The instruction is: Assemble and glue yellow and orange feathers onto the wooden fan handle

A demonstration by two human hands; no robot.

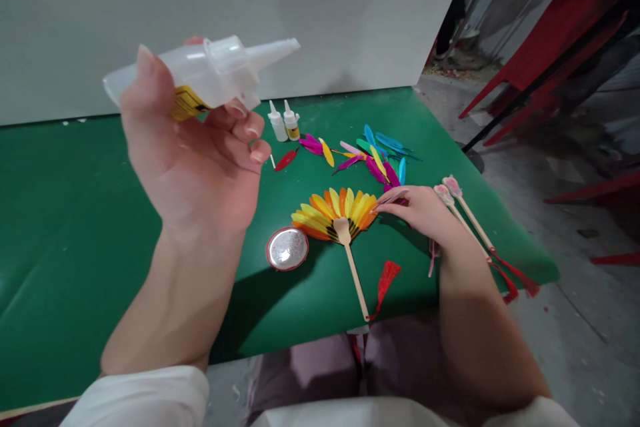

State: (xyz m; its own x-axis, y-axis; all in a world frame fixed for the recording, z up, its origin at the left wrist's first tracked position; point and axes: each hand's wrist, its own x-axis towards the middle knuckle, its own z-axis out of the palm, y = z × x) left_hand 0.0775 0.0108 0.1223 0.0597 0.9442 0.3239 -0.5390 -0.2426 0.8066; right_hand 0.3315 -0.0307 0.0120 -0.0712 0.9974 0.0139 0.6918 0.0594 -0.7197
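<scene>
Raised high on the left, my left hand [195, 153] is wrapped round a translucent glue bottle [225, 70] with a yellow label, its nozzle pointing right. On the green table lies a fan of yellow and orange feathers [333, 207] spread round the head of a pale wooden handle [356, 280], with a red tassel [389, 280] by its lower end. At the fan's right edge, my right hand [413, 207] has its fingertips pinched together on a feather; a narrow pale pink shape shows between the fingers, and their tips partly hide what they grip.
A round silvery lid-like disc [287, 249] with a red rim lies left of the fan. Behind stand two small glue bottles [285, 123], a red feather [287, 160] and loose coloured feathers [375, 153]. Two tasselled sticks [467, 213] lie right. A red chair [555, 40] stands beyond the table.
</scene>
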